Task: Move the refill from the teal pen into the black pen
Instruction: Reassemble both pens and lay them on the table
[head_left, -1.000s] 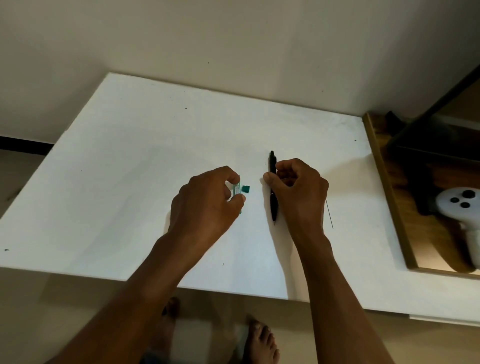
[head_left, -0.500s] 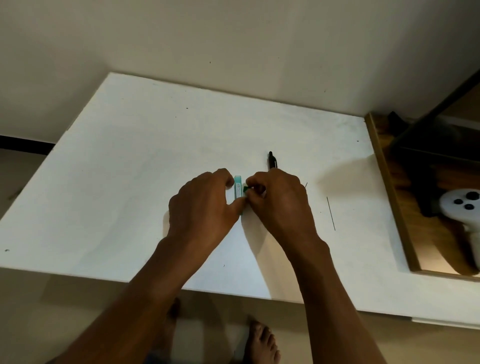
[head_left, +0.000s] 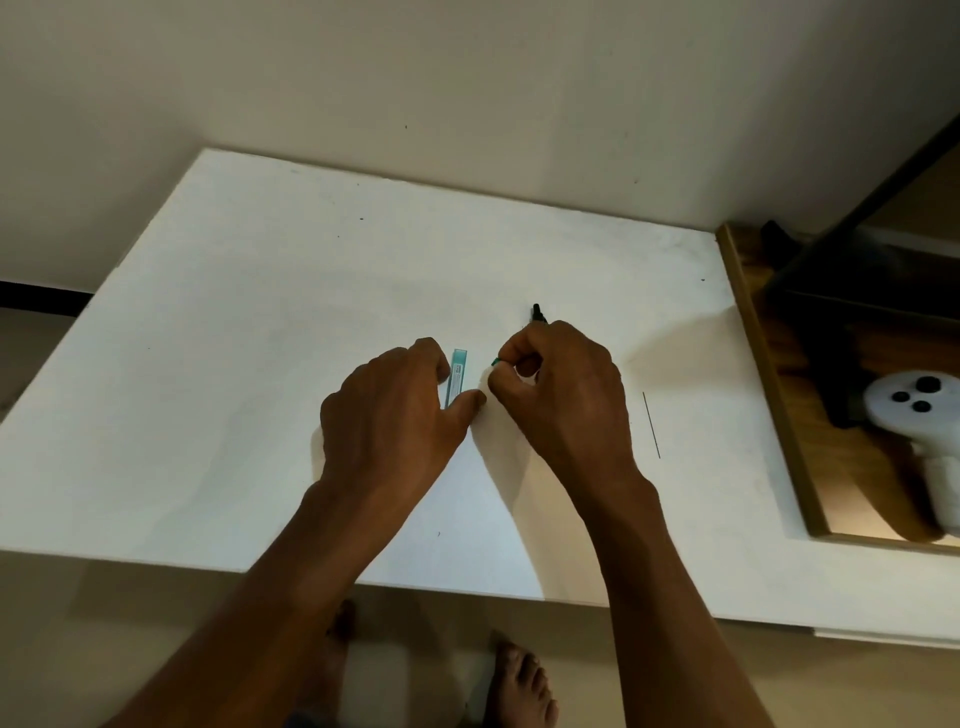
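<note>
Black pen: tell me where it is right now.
Head view: the black pen lies on the white table, right of centre, mostly hidden by the right hand; only its far end shows beyond the knuckles, right of the teal barrel.

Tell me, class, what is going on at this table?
A person works at a white table. The left hand holds the teal pen barrel; the right hand pinches a small teal piece beside it. The black pen lies partly under the right hand, and a thin rod, perhaps the refill, lies apart to its right.
</note>
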